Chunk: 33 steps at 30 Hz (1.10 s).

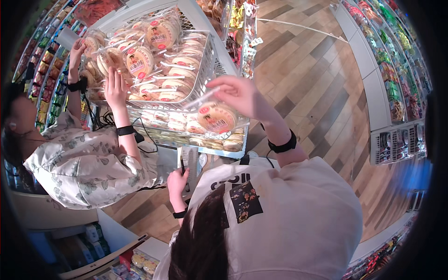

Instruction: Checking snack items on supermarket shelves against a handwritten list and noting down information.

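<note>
My right hand grips the top edge of a clear plastic packet of round flat cakes, which hangs over the front right of the display. My left hand, low in front of my body, holds a black pen beside a notepad with writing on it; how it holds the pad is partly hidden. A white wire basket is piled with similar packets, some standing in rows, others lying on top. One large packet lies face up on the pile.
A co-worker in a floral shirt stands at my left, both hands at the packets. Below the basket is a lower tray of wrapped cakes. Black cables lie by the basket. Snack shelves line the right, beyond the wood-pattern floor.
</note>
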{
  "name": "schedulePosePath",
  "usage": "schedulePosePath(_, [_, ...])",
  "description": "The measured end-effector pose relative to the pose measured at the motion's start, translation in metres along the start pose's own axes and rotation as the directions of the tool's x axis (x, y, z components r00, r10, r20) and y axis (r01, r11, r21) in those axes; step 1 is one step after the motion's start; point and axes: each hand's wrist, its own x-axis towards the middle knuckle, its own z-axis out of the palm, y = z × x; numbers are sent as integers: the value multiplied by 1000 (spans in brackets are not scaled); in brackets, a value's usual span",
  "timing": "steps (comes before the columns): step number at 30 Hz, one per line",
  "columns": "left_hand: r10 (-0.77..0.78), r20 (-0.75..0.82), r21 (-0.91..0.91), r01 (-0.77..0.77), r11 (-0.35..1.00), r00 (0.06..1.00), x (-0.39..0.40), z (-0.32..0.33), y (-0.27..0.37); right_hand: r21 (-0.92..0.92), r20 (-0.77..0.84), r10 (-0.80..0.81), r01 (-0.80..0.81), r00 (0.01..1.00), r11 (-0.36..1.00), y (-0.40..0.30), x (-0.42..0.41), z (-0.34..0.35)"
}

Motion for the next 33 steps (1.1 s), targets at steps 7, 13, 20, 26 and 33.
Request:
schedulePosePath(7, [37,9,20,-37,999,999,-13,1,-8,92,-70,184,-177,980,980,167,-28,7])
schedulePosePath(13, [37,21,7,-37,999,999,-11,-3,-9,151,-236,260,-229,936,962,238,-49,27])
schedulePosePath(20, [11,37,5,-11,1000,999,-14,4,-25,-304,-296,221,-311,929,900,273,-87,49])
schedulePosePath(26, [26,60,31,-27,999,998,-8,7,-30,-740,-253,-106,-122,962,661,247,-97,40])
schedulePosePath(33, [123,106,4,-124,992,987,4,21,-38,-441,-346,652,-731,674,522,357,-173,6])
